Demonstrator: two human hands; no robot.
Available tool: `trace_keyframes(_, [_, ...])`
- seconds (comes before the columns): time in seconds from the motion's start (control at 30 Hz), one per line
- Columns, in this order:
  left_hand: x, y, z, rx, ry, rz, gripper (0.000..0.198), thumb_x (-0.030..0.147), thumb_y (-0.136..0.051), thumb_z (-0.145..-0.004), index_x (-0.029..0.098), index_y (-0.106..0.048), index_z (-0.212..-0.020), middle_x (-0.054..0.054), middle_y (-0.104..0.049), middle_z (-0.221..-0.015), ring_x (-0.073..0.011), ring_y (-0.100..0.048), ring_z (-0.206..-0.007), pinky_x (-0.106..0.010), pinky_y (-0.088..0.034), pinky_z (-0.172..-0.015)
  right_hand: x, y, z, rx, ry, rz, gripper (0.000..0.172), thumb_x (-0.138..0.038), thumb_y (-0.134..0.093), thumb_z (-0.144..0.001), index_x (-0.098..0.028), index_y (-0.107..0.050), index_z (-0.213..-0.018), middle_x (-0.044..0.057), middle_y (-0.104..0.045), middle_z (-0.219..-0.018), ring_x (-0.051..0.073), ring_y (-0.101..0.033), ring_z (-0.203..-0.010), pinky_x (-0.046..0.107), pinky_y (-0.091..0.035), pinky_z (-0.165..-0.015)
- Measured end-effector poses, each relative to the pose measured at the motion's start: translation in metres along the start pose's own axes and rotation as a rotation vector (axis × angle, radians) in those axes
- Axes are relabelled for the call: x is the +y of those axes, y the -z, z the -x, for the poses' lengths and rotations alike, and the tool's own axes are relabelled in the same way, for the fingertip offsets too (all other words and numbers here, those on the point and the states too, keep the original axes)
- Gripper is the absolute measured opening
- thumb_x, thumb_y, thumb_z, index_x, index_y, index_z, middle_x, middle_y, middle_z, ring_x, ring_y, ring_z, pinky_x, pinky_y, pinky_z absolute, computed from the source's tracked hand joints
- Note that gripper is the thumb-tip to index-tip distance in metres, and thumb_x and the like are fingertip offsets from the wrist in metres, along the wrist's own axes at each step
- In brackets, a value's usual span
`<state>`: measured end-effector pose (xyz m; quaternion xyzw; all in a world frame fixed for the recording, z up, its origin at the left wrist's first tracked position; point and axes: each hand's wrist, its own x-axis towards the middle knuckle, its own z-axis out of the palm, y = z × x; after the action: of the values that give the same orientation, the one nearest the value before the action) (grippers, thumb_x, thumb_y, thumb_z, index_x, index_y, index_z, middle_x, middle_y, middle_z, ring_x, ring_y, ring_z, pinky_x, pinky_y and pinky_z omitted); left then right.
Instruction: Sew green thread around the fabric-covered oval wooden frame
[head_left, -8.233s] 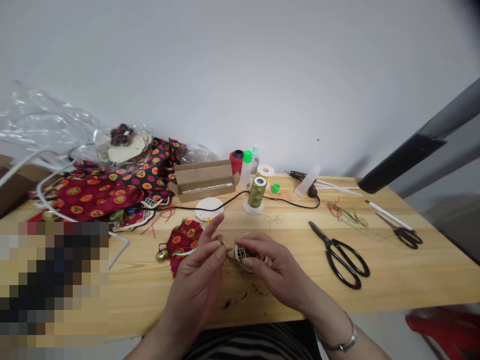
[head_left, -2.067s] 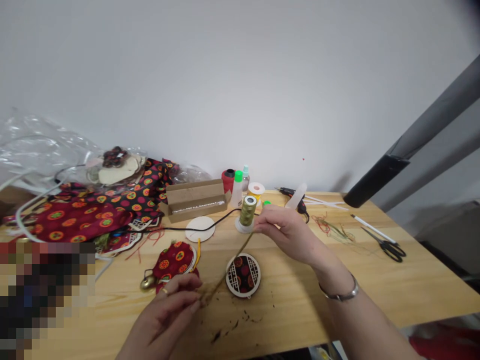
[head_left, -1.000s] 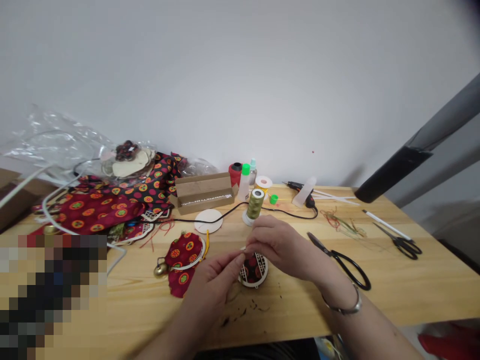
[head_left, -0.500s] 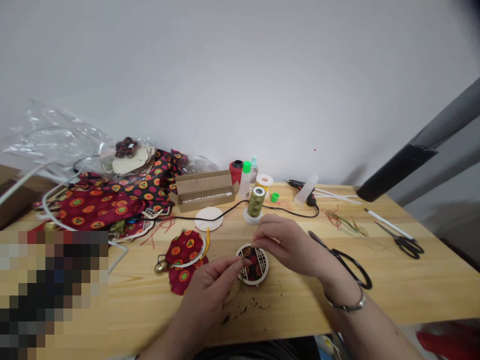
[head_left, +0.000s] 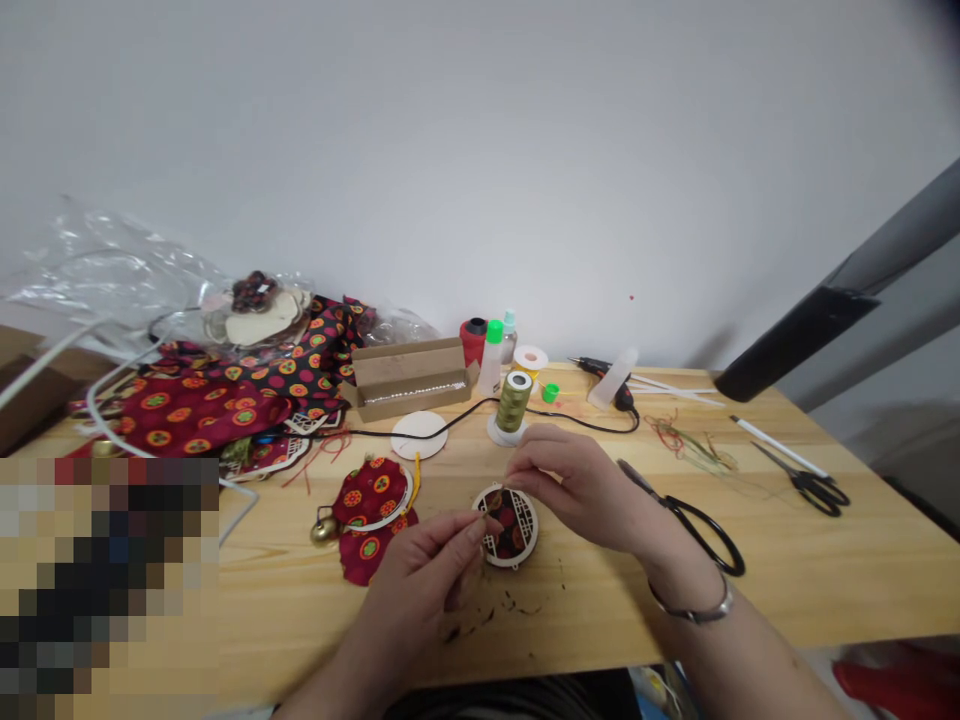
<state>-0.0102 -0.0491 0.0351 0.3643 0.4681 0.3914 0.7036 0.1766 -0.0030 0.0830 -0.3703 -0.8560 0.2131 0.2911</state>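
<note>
My left hand (head_left: 431, 575) is closed in a pinch at the lower left of a round white openwork frame (head_left: 534, 520) backed with dark flowered fabric. Thumb and forefinger grip a thin thread, hard to make out against the fabric. Just above the frame's upper right edge, my right hand (head_left: 574, 485) pinches the thread too, its fingertips hiding the end. Behind my right hand stands a spool of olive-green thread (head_left: 513, 405). To the left lies a dark red flowered fabric piece (head_left: 367, 492) on a white ring, with a brass bell (head_left: 324, 530) at its side.
Large black-handled scissors (head_left: 701, 530) lie by my right forearm, smaller scissors (head_left: 814, 492) farther right. A cardboard box (head_left: 409, 385), a green-capped bottle (head_left: 491, 360) and a glue gun (head_left: 600, 375) stand or lie along the back. Flowered fabric (head_left: 202, 405) is heaped at left. A black cord (head_left: 375, 435) crosses the table.
Hardly anything differs. Both hands keep their pinch over the round frame, and the whole view has shifted very slightly.
</note>
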Motion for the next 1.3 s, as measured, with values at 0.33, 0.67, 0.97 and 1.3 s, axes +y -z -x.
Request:
trace_keyframes(0.33, [-0.001, 0.003, -0.002, 0.133, -0.038, 0.059, 0.036, 0.045, -0.074, -0.066, 0.013, -0.073, -0.081, 0.009, -0.035, -0.05, -0.0039, -0.022, -0.043, -0.017, -0.014, -0.041, -0.018, -0.029, 0.027, 0.303, -0.372, -0.079, 0.025, -0.023, -0.053, -0.088, -0.018, -0.064, -0.066, 0.001, -0.058, -0.06, 0.014, -0.053, -0.059, 0.026, -0.04, -0.056])
trace_keyframes(0.67, [-0.002, 0.001, 0.002, 0.076, -0.111, -0.195, 0.029, 0.043, -0.068, -0.072, 0.018, -0.077, -0.084, 0.008, -0.034, -0.042, -0.0084, -0.022, -0.041, -0.019, -0.019, -0.038, -0.028, -0.073, 0.025, 0.245, -0.636, -0.916, 0.02, -0.033, -0.068, -0.075, -0.02, -0.077, -0.087, 0.002, -0.069, -0.077, 0.017, -0.06, -0.076, 0.027, -0.046, -0.072])
trace_keyframes(0.97, [0.005, -0.001, 0.005, 0.037, -0.194, -0.32, 0.022, 0.037, -0.064, -0.075, 0.021, -0.079, -0.081, 0.003, -0.052, -0.045, -0.0139, -0.047, -0.051, -0.022, -0.042, -0.054, -0.026, -0.079, 0.026, 0.422, -0.723, -0.997, 0.02, -0.031, -0.077, -0.063, -0.02, -0.078, -0.08, 0.003, -0.067, -0.077, 0.016, -0.058, -0.075, 0.027, -0.046, -0.068])
trace_keyframes(1.3, [0.002, 0.001, 0.005, -0.022, -0.192, -0.352, 0.025, 0.036, -0.06, -0.082, 0.023, -0.078, -0.093, 0.0, -0.072, -0.073, -0.0198, -0.062, -0.078, -0.024, -0.047, -0.073, -0.028, -0.077, 0.024, 0.467, -0.736, -1.104, 0.009, -0.023, -0.077, -0.059, -0.017, -0.074, -0.064, 0.0, -0.061, -0.064, 0.01, -0.05, -0.06, 0.023, -0.04, -0.056])
